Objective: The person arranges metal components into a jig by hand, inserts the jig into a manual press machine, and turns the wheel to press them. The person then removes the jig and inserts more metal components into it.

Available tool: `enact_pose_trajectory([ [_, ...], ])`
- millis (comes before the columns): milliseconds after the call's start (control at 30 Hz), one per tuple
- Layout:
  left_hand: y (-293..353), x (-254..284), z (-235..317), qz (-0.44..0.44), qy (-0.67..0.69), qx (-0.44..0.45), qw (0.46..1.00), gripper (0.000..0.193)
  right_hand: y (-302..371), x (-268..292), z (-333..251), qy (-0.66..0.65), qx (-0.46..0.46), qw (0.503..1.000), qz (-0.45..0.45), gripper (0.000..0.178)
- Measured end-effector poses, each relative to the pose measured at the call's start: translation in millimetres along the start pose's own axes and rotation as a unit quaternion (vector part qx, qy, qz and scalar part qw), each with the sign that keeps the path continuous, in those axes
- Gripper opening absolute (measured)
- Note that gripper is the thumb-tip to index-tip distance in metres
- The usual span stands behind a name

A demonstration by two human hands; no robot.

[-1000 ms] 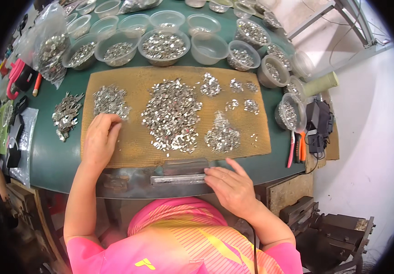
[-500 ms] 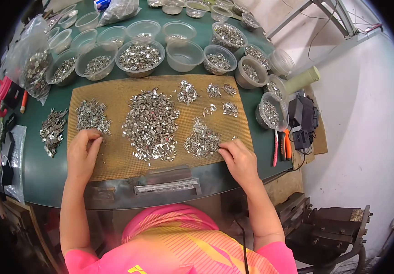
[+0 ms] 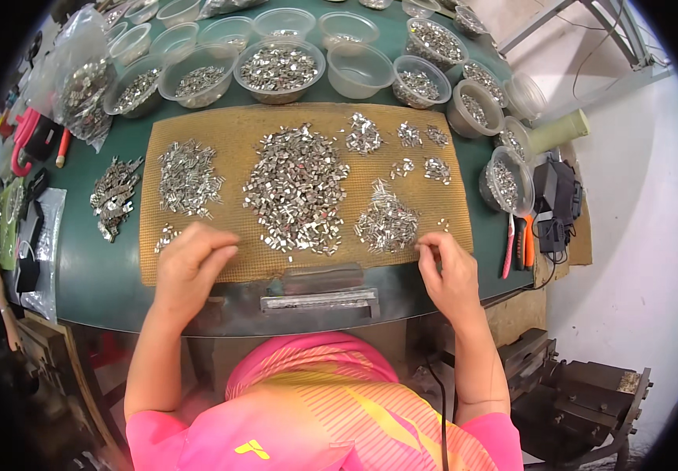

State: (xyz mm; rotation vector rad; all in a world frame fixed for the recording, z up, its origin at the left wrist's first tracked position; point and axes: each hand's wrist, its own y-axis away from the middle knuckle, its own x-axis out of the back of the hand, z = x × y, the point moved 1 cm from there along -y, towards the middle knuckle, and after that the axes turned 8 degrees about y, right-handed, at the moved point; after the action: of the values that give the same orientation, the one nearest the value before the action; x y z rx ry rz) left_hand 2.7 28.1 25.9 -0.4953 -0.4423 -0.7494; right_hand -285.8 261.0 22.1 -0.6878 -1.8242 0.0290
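Note:
My left hand [image 3: 191, 265] is over the lower left of a tan ribbed mat [image 3: 233, 129], fingers pinched together and pointing right. Whatever may be between its fingertips is too small to see. Just left of it lies a small cluster of metal pieces [image 3: 167, 237], and beyond it a pile of thin metal pieces [image 3: 190, 177]. My right hand [image 3: 452, 271] is closed at the right edge of another metal pile [image 3: 387, 220], thumb and finger together; I cannot make out what they hold. Between the hands spreads a large pile of small flat metal pieces [image 3: 296, 192].
Several clear plastic bowls [image 3: 280, 71] of metal pieces line the far side. Smaller heaps [image 3: 364, 133] dot the mat's upper right. Dark strips [image 3: 115, 192] lie left of the mat, pliers [image 3: 524, 242] to the right. Another person's arm [image 3: 1, 298] shows at far left.
The whole view has shifted, so the table sits further right and higher. My left hand has moved right, away from the left pile, uncovering the small cluster. My right hand stays by its pile.

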Motion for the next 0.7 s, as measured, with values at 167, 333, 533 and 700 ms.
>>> enact_pose_trajectory([
  [167,16,-18,7,-0.010,0.047,0.021,0.999,0.015,12,15,-34,-0.116,0.037,0.986,-0.110,0.014],
  [333,27,-28,14,-0.019,0.078,0.044,0.996,0.013,20,13,-49,-0.089,0.156,0.979,-0.097,0.019],
  [533,37,-29,9,-0.006,0.150,0.126,0.981,0.013,27,0,-59,-0.095,0.163,0.978,-0.088,0.016],
  [700,39,-31,6,0.027,0.096,-0.008,0.995,0.011,36,-13,-57,-0.102,0.133,0.981,-0.093,0.015],
])
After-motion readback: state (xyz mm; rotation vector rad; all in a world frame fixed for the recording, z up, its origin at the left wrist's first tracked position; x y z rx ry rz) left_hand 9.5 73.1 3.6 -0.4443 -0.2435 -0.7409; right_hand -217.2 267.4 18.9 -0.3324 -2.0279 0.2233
